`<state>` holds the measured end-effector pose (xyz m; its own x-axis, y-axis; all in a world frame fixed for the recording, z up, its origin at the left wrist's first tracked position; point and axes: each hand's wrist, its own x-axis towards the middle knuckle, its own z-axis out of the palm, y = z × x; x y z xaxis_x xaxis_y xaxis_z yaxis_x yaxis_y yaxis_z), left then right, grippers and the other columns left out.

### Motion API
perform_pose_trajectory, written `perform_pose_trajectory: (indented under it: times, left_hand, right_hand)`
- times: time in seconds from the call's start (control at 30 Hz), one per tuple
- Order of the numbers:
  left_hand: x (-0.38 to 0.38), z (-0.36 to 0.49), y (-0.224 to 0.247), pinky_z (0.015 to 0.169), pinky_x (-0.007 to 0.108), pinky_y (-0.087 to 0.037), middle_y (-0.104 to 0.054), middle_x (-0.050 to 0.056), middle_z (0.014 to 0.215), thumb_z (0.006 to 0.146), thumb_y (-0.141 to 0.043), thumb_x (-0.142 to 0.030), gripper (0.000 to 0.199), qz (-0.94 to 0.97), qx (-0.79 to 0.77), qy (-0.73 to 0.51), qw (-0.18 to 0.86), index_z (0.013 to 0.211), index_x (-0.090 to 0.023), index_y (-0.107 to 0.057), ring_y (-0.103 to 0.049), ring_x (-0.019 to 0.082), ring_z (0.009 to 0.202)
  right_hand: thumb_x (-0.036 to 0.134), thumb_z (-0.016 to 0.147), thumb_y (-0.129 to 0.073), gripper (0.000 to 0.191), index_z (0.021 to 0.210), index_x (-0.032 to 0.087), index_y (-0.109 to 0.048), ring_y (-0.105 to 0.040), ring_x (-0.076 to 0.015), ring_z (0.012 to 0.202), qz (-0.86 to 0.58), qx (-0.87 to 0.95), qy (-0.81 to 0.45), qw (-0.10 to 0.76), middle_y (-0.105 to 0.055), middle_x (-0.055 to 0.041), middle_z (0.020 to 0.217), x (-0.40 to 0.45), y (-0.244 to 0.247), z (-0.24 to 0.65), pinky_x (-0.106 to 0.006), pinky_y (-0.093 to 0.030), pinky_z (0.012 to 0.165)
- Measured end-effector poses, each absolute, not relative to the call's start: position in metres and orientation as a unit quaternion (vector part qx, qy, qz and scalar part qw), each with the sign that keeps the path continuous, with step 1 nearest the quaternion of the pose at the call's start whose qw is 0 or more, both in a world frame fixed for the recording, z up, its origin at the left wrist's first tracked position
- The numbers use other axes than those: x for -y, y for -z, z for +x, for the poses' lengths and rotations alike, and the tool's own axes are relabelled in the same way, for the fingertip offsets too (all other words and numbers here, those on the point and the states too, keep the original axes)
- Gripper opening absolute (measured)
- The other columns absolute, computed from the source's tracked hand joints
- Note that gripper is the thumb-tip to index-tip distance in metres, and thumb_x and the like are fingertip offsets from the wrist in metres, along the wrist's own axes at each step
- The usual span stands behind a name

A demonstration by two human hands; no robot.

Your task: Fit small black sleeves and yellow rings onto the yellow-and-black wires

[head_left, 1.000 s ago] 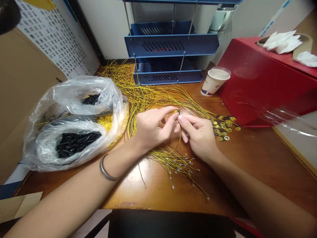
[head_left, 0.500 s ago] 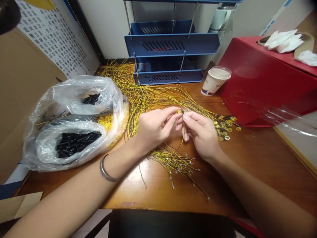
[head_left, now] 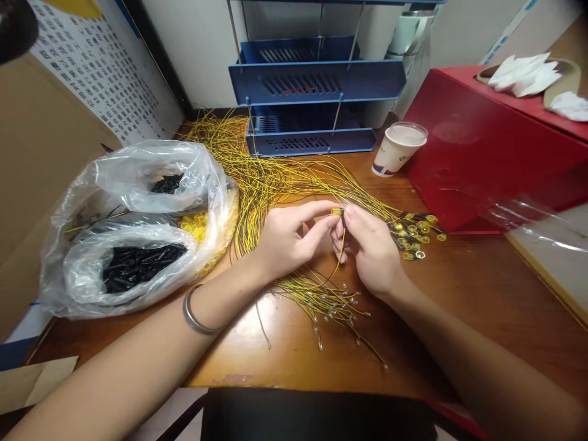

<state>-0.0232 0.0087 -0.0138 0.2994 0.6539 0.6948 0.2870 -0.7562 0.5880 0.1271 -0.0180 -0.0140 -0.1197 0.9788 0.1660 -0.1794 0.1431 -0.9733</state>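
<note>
Over the middle of the desk, my left hand [head_left: 289, 237] pinches a small yellow plastic cap [head_left: 337, 211] between thumb and forefinger. Against it, my right hand [head_left: 374, 252] grips a black sleeve [head_left: 343, 220], mostly hidden by the fingertips. A yellow-and-black wire [head_left: 342, 248] hangs down from that sleeve. Below my hands lie several loose wires [head_left: 321, 300] with small clear tips. To the right of my right hand rests a cluster of wire ends with yellow caps [head_left: 413, 229] and black sleeves.
Plastic bags [head_left: 211, 159] at left hold black sleeves [head_left: 138, 264] and yellow caps [head_left: 197, 228]. Behind are a long wire bundle [head_left: 257, 177], a blue tray rack [head_left: 316, 82] and a paper cup [head_left: 399, 150]. A red box [head_left: 496, 147] with tissues stands at right.
Both hands have shifted very slightly to the right. The yellow cap between them shows more now, as the left fingers have drawn a little back along it.
</note>
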Motion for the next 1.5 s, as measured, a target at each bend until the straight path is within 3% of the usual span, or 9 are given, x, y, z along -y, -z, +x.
perform_pose_trajectory:
  times: [0.27,0.7,1.0,1.27,1.5]
  left_hand:
    - [-0.005,-0.019,0.015,0.052,0.017,-0.053,-0.078,0.006,0.083,0.087,-0.066,-0.024,0.019,0.757,-0.343,-0.506,0.232,0.099,-0.011,-0.073,-0.071,0.012,0.063]
    - [-0.001,-0.014,0.016,0.067,0.018,-0.06,-0.075,0.004,0.078,0.089,-0.062,-0.015,0.015,0.688,-0.305,-0.519,0.405,0.101,-0.01,-0.067,-0.072,0.011,0.07]
    - [0.001,-0.015,0.017,0.052,0.018,-0.051,-0.075,0.003,0.075,0.089,-0.063,-0.02,0.017,0.713,-0.348,-0.505,0.339,0.101,-0.011,-0.07,-0.064,0.009,0.056]
    - [0.003,-0.016,0.014,0.059,0.019,-0.053,-0.075,0.006,0.083,0.091,-0.06,-0.022,0.019,0.744,-0.367,-0.491,0.264,0.099,-0.011,-0.073,-0.067,0.013,0.068]
    - [0.003,-0.019,0.012,0.055,0.018,-0.048,-0.072,0.003,0.074,0.092,-0.058,-0.022,0.02,0.767,-0.366,-0.473,0.232,0.1,-0.012,-0.073,-0.06,0.009,0.057]
  right_hand:
    - [0.039,0.097,-0.05,0.039,0.064,0.019,-0.05,-0.045,-0.0105,0.047,-0.378,0.535,-0.506,0.561,-0.047,0.0012,0.057,0.019,0.018,0.126,-0.025,-0.034,0.043]
    - [0.034,0.099,-0.045,0.037,0.067,0.019,-0.053,-0.041,-0.0085,0.044,-0.405,0.575,-0.459,0.543,-0.048,0.0024,0.056,0.02,0.015,0.126,-0.024,-0.032,0.043]
    - [0.033,0.098,-0.047,0.036,0.065,0.019,-0.049,-0.039,-0.0077,0.044,-0.416,0.562,-0.465,0.543,-0.044,0.0042,0.054,0.021,0.017,0.126,-0.022,-0.031,0.041]
    - [0.032,0.099,-0.045,0.039,0.062,0.019,-0.046,-0.039,-0.0071,0.043,-0.414,0.568,-0.454,0.548,-0.044,0.0043,0.051,0.021,0.016,0.123,-0.022,-0.031,0.042]
    - [0.042,0.098,-0.049,0.042,0.063,0.019,-0.048,-0.039,-0.0076,0.043,-0.414,0.564,-0.463,0.544,-0.045,0.004,0.052,0.022,0.016,0.125,-0.023,-0.031,0.042]
